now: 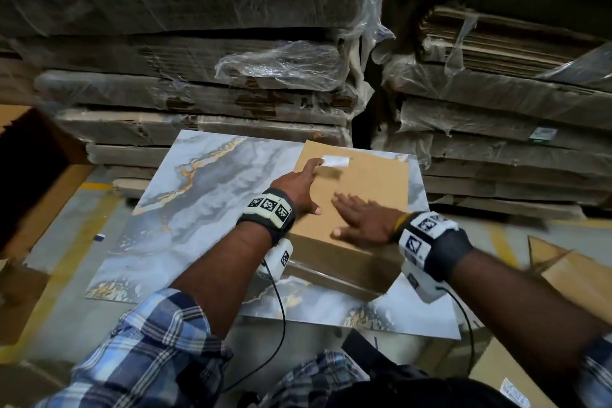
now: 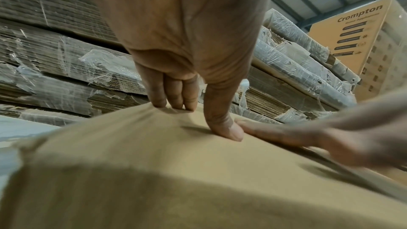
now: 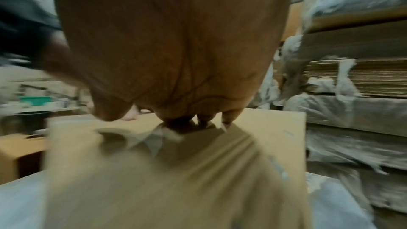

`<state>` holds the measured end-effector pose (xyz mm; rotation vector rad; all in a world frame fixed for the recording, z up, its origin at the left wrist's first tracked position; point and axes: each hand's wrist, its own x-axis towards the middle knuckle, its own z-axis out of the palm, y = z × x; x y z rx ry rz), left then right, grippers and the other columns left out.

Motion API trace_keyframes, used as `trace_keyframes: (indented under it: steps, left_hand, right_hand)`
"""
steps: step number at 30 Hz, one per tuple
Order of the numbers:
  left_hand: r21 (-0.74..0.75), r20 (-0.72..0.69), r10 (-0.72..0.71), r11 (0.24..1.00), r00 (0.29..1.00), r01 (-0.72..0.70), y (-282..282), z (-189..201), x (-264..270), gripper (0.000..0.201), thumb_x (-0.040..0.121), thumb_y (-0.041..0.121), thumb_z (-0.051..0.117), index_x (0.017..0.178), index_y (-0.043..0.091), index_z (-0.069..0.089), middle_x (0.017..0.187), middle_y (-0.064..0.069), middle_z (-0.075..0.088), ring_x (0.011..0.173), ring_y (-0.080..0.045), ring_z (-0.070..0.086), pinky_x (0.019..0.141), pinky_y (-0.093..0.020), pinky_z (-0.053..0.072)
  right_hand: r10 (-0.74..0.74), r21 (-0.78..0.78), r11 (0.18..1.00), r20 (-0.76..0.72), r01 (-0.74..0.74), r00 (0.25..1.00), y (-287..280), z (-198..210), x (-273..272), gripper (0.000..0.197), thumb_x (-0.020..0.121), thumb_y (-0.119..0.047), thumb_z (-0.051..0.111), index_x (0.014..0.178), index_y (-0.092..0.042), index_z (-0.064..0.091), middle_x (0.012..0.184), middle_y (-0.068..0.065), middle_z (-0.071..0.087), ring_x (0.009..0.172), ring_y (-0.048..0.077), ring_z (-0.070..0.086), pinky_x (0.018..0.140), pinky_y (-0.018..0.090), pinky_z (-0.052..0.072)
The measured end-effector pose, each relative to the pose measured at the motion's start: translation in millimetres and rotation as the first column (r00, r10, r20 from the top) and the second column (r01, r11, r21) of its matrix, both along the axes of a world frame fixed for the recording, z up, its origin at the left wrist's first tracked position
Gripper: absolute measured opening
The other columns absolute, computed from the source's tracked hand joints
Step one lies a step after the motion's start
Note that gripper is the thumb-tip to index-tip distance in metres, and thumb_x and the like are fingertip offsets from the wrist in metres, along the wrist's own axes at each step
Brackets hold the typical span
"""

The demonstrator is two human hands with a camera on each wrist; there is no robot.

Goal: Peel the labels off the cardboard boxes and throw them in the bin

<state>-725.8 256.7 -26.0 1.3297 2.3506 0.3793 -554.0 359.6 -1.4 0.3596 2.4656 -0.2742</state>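
Right hand [image 1: 361, 220]: nearest us, we lay it flat on the near part of the cardboard box [image 1: 371, 182], fingers spread and straight, holding nothing; its wrist view is smeared by blur.
Left hand [image 1: 299, 187]: we reach it farther, fingers extended, index tip touching the left end of the label [image 1: 337, 161]; the thumb [image 2: 222, 123] presses the box top. This grip is spread, not pinching anything yet.
Label: a white strip stuck near the far left corner of the box top, long axis running left to right, just beyond the left fingertips and well apart from the right hand.
Key relation: we judge the left hand is the nearer one to lift the label's left end and peel along its length toward the right, while the right hand steadies the box.
Room: the box sits on a marbled tile worktop [image 1: 198, 195] with bare tile to the left; the box's far edge lies just past the label.
Beyond: wrapped stacks of flattened cardboard [image 1: 198, 93] rise close behind.
Bin: we cannot pick it out with certainty.
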Motion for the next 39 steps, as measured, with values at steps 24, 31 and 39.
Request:
trace_keyframes:
  steps: [24,31,39]
  left_hand:
    - [-0.003,-0.037,-0.044,0.999,0.998,0.043,3.3,-1.9,-0.7,0.108,0.07,0.033,0.088,0.147,0.038,0.012,0.121,-0.012,0.067,0.102,-0.034,0.064,0.082,-0.038,0.052]
    - [-0.01,-0.027,-0.041,0.999,0.999,0.04,3.1,3.7,-2.6,0.114,0.07,0.027,0.088,0.15,0.037,0.007,0.123,-0.014,0.065,0.102,-0.035,0.064,0.081,-0.038,0.053]
    - [0.0,-0.038,-0.04,0.999,0.998,0.041,2.5,0.9,-1.7,0.122,0.068,0.03,0.09,0.15,0.039,0.0,0.135,-0.011,0.061,0.11,-0.035,0.064,0.088,-0.043,0.054]
  right_hand:
    - [-0.006,0.021,1.0,-0.002,0.006,1.0,-16.6,-8.6,17.3,0.093,0.095,-0.072,0.023,0.157,-0.016,-0.017,0.162,0.007,-0.027,0.153,0.026,-0.013,0.124,0.046,-0.001]
    - [-0.17,0.093,0.98,-0.062,0.175,0.983,-13.5,-13.0,-31.3,0.11,0.087,-0.083,0.028,0.158,-0.009,-0.012,0.163,0.015,-0.023,0.153,0.033,-0.011,0.122,0.05,0.001]
    - [-0.067,-0.031,0.997,0.018,0.068,0.998,-4.8,1.7,-2.0,0.088,0.098,-0.068,0.024,0.158,-0.017,-0.014,0.164,0.005,-0.023,0.154,0.025,-0.01,0.123,0.046,0.0]
